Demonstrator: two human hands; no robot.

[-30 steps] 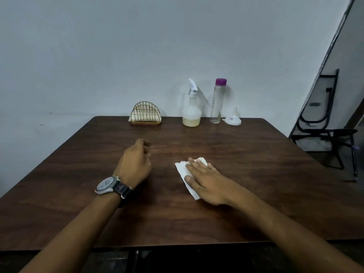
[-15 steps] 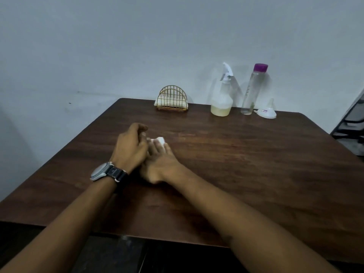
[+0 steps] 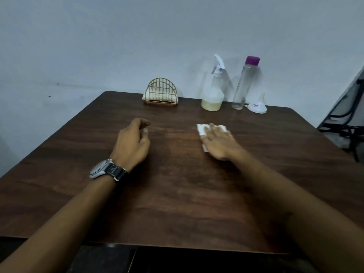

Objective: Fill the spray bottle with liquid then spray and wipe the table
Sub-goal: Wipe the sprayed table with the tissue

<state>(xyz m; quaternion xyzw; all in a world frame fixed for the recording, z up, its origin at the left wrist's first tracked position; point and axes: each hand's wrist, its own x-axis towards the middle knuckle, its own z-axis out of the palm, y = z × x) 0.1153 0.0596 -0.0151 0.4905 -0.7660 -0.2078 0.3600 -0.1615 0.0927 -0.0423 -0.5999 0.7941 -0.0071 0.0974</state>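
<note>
My right hand lies flat on a white folded tissue and presses it onto the dark wooden table, right of the middle. My left hand, with a watch on its wrist, rests on the table to the left, fingers loosely curled and holding nothing. At the back edge by the wall stands the clear spray bottle with yellowish liquid in its bottom. Beside it stands a tall clear bottle with a purple cap, and a white funnel lies upside down to its right.
A gold wire napkin holder with white napkins stands at the back edge, left of the spray bottle. A black metal chair frame stands on the floor beyond the table's right side. A pale wall runs behind the table.
My right hand slid the tissue from beside my left hand back to the right across the table. My left hand stayed in place. The head camera view shifted.
</note>
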